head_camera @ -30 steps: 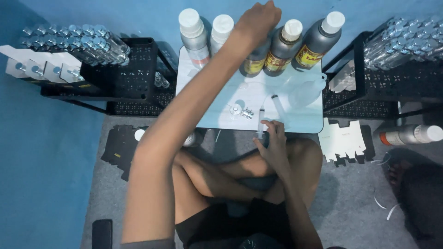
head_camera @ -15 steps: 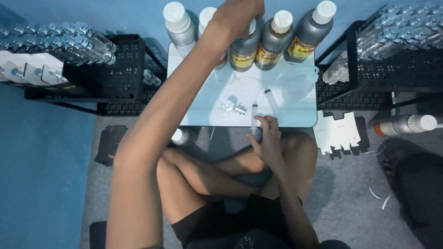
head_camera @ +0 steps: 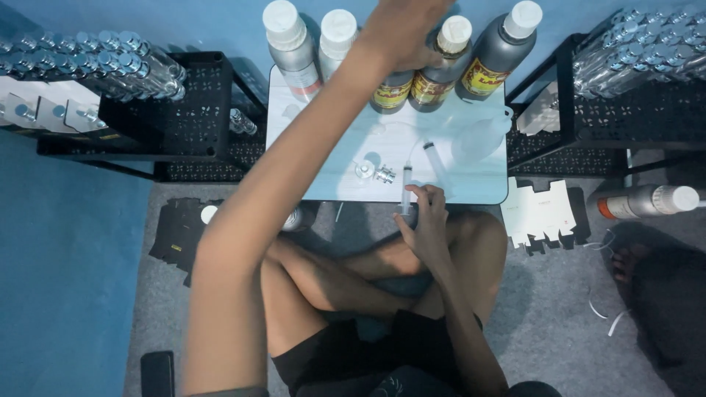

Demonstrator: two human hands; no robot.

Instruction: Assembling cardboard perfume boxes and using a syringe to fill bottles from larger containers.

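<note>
Largest: dark metal bottle (head_camera: 392,87) at the far edge of the white surface (head_camera: 471,184), among its row, gripped at the top by the left hand (head_camera: 404,29), closed around its cap. Probably heavy, rigid, slick; better taken lower, by the body. Smallest: clear syringe (head_camera: 406,192), light, pinched upright by right hand (head_camera: 426,220) at near edge.

Floor-level bottling workshop: bottles (head_camera: 507,51), vial racks (head_camera: 184,103)
</note>
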